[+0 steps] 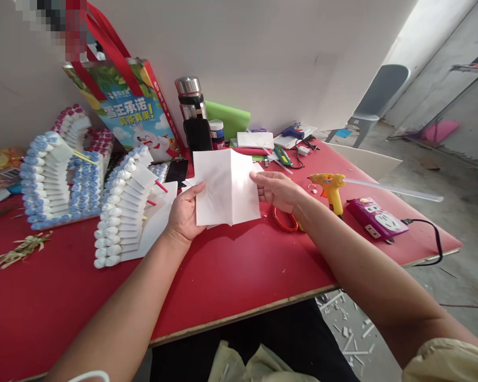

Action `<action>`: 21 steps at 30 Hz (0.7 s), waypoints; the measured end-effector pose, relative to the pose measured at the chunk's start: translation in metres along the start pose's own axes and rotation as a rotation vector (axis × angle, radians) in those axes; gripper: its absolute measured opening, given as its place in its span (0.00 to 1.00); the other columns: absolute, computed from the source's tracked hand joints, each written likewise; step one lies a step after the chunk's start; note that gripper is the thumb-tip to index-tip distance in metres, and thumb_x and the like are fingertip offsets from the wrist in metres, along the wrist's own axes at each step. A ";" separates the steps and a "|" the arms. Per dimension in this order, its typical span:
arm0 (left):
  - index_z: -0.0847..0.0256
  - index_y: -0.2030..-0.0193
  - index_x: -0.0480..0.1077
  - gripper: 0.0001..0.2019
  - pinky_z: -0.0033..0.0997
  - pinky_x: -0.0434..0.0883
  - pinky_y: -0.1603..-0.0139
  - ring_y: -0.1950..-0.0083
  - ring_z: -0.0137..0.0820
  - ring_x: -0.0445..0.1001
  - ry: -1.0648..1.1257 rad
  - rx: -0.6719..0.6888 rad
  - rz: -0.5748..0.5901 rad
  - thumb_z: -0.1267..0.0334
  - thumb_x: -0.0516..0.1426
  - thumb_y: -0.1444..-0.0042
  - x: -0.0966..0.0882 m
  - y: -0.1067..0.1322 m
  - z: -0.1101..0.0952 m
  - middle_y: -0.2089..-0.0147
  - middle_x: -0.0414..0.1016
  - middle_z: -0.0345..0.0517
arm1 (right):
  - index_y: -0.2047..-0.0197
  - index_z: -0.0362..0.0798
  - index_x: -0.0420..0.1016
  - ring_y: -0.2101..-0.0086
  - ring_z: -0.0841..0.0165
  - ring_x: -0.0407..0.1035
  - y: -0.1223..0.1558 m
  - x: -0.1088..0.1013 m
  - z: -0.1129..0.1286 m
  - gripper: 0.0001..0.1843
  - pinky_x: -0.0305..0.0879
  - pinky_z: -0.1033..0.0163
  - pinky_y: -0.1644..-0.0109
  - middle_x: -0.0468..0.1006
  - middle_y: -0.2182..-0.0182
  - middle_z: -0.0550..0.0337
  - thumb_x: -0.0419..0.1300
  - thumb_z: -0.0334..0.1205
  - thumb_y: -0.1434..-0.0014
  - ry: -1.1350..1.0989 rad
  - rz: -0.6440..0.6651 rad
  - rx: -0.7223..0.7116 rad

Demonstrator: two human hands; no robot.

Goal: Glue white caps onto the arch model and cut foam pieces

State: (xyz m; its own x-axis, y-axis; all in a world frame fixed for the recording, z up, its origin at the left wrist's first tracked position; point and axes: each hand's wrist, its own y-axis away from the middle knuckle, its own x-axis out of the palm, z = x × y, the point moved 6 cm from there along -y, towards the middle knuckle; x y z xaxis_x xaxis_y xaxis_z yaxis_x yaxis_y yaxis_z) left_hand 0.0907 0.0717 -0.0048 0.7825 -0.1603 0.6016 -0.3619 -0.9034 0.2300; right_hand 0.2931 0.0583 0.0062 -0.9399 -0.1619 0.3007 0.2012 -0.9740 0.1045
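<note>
A sheet of white paper [215,188] with a crease down its middle is held up above the red table. My left hand [184,213] grips its left edge, thumb in front and the other fingers hidden behind. On the opposite side, my right hand [276,190] pinches the right edge between thumb and fingers. To the left of my left hand stands a fan-shaped piece [121,212] made of white folded strips with white and blue rolled ends, resting on a white board [159,223]. Scissors with red handles [286,220] lie just below my right hand, partly covered by the forearm.
On the red table [239,276] are a yellow glue gun [333,192] with a long clear stick, a purple power strip [376,218], a steel flask [189,98], phones, and a printed bag [131,114]. More blue and white pieces [48,180] stand left. White scraps litter the floor.
</note>
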 end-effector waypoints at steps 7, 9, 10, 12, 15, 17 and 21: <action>0.64 0.53 0.78 0.18 0.43 0.76 0.45 0.50 0.44 0.80 -0.188 0.159 -0.041 0.64 0.69 0.53 -0.004 -0.003 -0.003 0.53 0.83 0.52 | 0.70 0.46 0.79 0.69 0.63 0.76 0.002 -0.007 0.006 0.15 0.75 0.60 0.66 0.83 0.70 0.56 0.77 0.41 0.60 0.120 -0.126 -0.058; 0.65 0.56 0.79 0.20 0.42 0.77 0.48 0.53 0.44 0.81 -0.275 0.203 -0.061 0.62 0.71 0.56 -0.006 -0.003 -0.004 0.54 0.83 0.53 | 0.70 0.46 0.80 0.70 0.63 0.76 0.001 -0.009 0.006 0.14 0.75 0.60 0.67 0.82 0.71 0.57 0.76 0.40 0.60 0.115 -0.120 -0.059; 0.66 0.57 0.79 0.21 0.42 0.77 0.49 0.54 0.44 0.81 -0.313 0.228 -0.069 0.60 0.72 0.57 -0.007 -0.003 -0.005 0.56 0.83 0.54 | 0.70 0.46 0.80 0.70 0.63 0.76 0.001 -0.010 0.006 0.14 0.75 0.59 0.66 0.83 0.70 0.56 0.76 0.40 0.60 0.105 -0.121 -0.062; 0.66 0.57 0.79 0.22 0.42 0.77 0.51 0.55 0.45 0.81 -0.366 0.281 -0.069 0.57 0.72 0.58 -0.007 -0.003 -0.007 0.58 0.83 0.54 | 0.69 0.46 0.81 0.70 0.63 0.77 0.000 -0.013 0.006 0.14 0.76 0.58 0.65 0.83 0.69 0.56 0.77 0.39 0.60 0.084 -0.113 -0.065; 0.65 0.54 0.79 0.23 0.42 0.77 0.53 0.56 0.45 0.81 -0.387 0.312 -0.023 0.57 0.72 0.57 -0.005 -0.002 -0.009 0.57 0.83 0.53 | 0.66 0.47 0.82 0.69 0.63 0.78 0.000 -0.016 0.007 0.15 0.77 0.57 0.63 0.84 0.68 0.56 0.77 0.39 0.59 0.059 -0.076 -0.059; 0.64 0.53 0.79 0.23 0.42 0.77 0.53 0.54 0.45 0.81 -0.384 0.308 0.014 0.58 0.72 0.56 -0.002 -0.001 -0.009 0.56 0.83 0.53 | 0.64 0.47 0.82 0.69 0.63 0.78 0.000 -0.016 0.008 0.16 0.77 0.58 0.63 0.84 0.66 0.56 0.77 0.38 0.59 0.032 -0.057 -0.053; 0.62 0.53 0.79 0.21 0.41 0.76 0.50 0.52 0.44 0.81 -0.390 0.299 0.059 0.61 0.71 0.55 -0.001 0.001 -0.012 0.53 0.83 0.52 | 0.62 0.47 0.83 0.69 0.63 0.78 0.003 -0.016 0.009 0.18 0.77 0.58 0.63 0.85 0.65 0.56 0.77 0.36 0.59 -0.032 -0.042 -0.021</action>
State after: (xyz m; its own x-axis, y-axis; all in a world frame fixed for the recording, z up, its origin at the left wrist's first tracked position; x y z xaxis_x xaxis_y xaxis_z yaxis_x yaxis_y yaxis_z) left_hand 0.0838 0.0754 0.0042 0.9169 -0.3004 0.2629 -0.2953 -0.9535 -0.0598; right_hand 0.3112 0.0598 0.0102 -0.9379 -0.1164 0.3267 0.1561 -0.9829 0.0978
